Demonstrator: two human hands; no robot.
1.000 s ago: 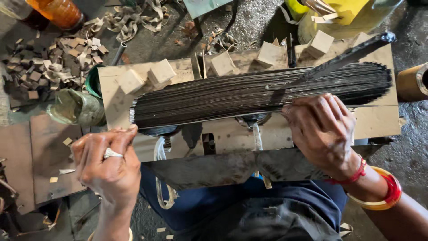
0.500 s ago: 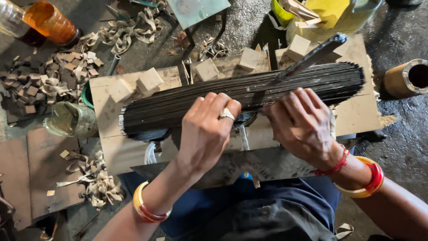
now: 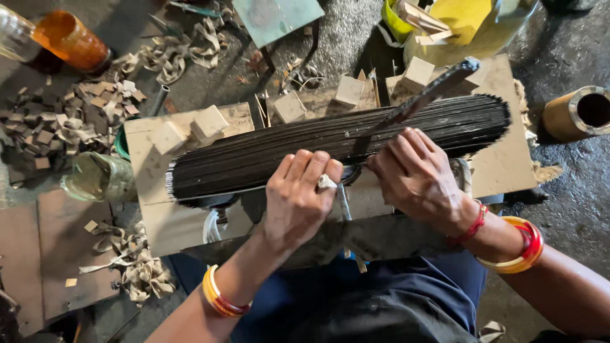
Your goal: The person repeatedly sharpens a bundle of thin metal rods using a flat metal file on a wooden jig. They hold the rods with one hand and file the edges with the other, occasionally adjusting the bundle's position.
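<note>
Both hands sit on a long bundle of thin black sticks (image 3: 254, 159) lying across a pale wooden board (image 3: 502, 165). Left hand (image 3: 298, 197) presses down with fingers flat, pinching a white scrap. Right hand (image 3: 416, 174) curls its fingers around a dark metal blade (image 3: 413, 105) angled over the bundle.

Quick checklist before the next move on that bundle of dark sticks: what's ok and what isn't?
1. Left hand pressing on the bundle of dark sticks: ok.
2. Right hand on the bundle near the flat metal blade: ok.
3. Bundle lying flat across the wooden board: ok.
4. Stick ends even at the left: cannot tell, slightly fanned.
5. Fingers clear of the blade edge: cannot tell.
6. Small wooden blocks clear of the bundle: ok.
</note>
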